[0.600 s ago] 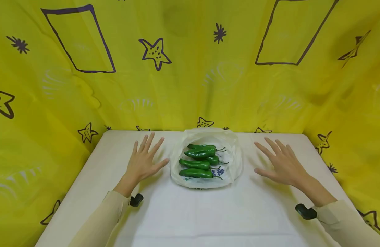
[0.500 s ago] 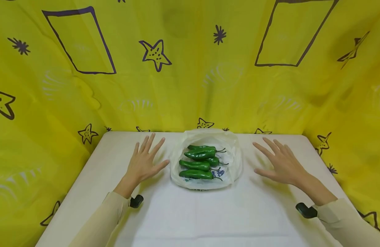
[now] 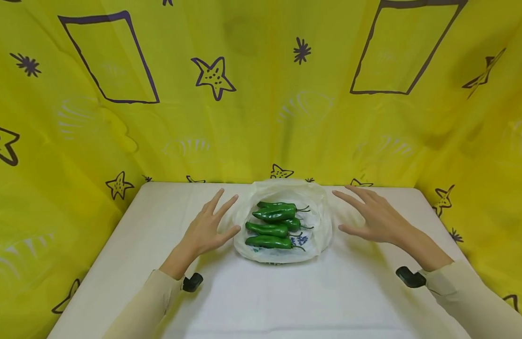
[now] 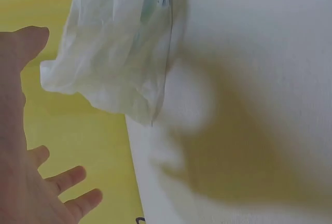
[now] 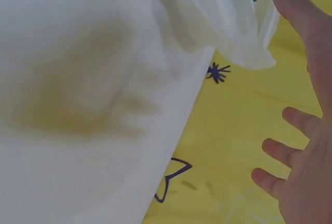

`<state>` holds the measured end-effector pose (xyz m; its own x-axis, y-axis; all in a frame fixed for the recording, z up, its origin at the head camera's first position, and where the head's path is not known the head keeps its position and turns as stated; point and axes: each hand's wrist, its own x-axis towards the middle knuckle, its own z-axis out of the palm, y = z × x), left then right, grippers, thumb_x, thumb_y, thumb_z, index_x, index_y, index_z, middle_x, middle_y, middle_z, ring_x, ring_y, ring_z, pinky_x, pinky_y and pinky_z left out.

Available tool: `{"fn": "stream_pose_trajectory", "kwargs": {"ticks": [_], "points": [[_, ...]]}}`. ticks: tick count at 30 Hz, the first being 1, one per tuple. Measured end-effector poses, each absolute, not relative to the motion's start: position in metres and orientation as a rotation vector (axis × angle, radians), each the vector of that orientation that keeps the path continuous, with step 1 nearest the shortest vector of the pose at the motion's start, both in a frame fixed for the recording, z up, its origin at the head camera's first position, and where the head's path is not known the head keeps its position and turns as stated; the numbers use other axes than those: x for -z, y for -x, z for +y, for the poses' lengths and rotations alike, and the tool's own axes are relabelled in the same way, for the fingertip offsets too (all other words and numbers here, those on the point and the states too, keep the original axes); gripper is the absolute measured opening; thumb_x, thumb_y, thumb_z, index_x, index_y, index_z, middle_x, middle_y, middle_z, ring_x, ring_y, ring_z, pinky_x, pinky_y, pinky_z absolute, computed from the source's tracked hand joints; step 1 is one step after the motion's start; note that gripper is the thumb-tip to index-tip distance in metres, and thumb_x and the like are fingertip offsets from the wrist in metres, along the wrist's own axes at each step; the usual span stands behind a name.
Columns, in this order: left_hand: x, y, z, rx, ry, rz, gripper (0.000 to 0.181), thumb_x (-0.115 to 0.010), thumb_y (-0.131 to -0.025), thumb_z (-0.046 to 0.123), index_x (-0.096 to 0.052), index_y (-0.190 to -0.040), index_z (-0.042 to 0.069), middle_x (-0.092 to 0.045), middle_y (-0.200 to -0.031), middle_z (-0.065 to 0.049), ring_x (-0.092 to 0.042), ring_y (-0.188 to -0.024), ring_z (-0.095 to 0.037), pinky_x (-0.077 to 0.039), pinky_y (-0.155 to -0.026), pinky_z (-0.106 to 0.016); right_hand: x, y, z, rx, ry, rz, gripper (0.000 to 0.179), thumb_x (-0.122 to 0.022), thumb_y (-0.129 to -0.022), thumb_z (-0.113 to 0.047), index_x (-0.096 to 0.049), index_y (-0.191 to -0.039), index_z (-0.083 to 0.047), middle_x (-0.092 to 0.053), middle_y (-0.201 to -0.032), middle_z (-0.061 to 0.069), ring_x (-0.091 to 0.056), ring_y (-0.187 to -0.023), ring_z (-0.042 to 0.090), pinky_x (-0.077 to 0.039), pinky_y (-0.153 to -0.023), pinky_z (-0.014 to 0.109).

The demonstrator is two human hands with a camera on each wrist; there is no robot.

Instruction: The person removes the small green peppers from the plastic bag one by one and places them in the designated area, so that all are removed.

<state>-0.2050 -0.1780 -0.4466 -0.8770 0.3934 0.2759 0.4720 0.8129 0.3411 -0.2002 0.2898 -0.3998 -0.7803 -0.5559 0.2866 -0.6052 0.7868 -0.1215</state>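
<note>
White tabletop (image 3: pixel 286 296), lower frame; yellow starfish-print curtain (image 3: pixel 252 127), upper; green peppers (image 3: pixel 269 230) in plastic bag (image 3: pixel 323 216), centre; left hand (image 3: pixel 204 231), right hand (image 3: pixel 380 219) spread.

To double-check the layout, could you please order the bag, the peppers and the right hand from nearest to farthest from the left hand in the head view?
1. Bag: just right of the left hand.
2. Peppers: inside the bag, farther right.
3. Right hand: beyond the bag's right side.
</note>
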Motion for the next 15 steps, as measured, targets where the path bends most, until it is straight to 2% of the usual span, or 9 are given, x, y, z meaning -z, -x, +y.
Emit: {"fn": "stream_pose_trajectory", "kwargs": {"ticks": [5, 11, 15], "points": [[0.445, 0.201, -0.171, 0.711, 0.727, -2.794, 0.077, -0.065, -0.095, 0.053, -0.029, -0.162, 0.039, -0.016, -0.171, -0.006, -0.048, -0.136, -0.044, -0.053, -0.082, -0.066, 0.391, 0.207, 0.276, -0.338, -0.953, -2.745, 0.083, -0.081, -0.086, -0.042, -0.042, -0.157, -0.023, -0.043, -0.154, 0.021, -0.045, -0.133, 0.050, -0.033, -0.102, 0.073], [0.443, 0.197, -0.164, 0.825, 0.771, -2.790, 0.076, -0.068, -0.096, 0.048, -0.032, -0.161, 0.036, -0.023, -0.168, -0.011, -0.049, -0.135, -0.047, -0.052, -0.088, -0.066, 0.384, 0.215, 0.257, -0.381, -1.029, -2.738, 0.079, -0.079, -0.088, -0.042, -0.044, -0.156, -0.021, -0.046, -0.153, 0.021, -0.046, -0.136, 0.044, -0.031, -0.107, 0.071], [0.443, 0.197, -0.160, 0.866, 0.780, -2.791, 0.075, -0.069, -0.095, 0.045, -0.034, -0.161, 0.033, -0.029, -0.165, -0.012, -0.059, -0.125, -0.041, -0.054, -0.085, -0.062, 0.380, 0.221, 0.244, -0.405, -1.064, -2.751, 0.079, -0.078, -0.089, -0.043, -0.043, -0.156, -0.021, -0.047, -0.152, 0.021, -0.046, -0.137, 0.044, -0.033, -0.106, 0.071]]}}
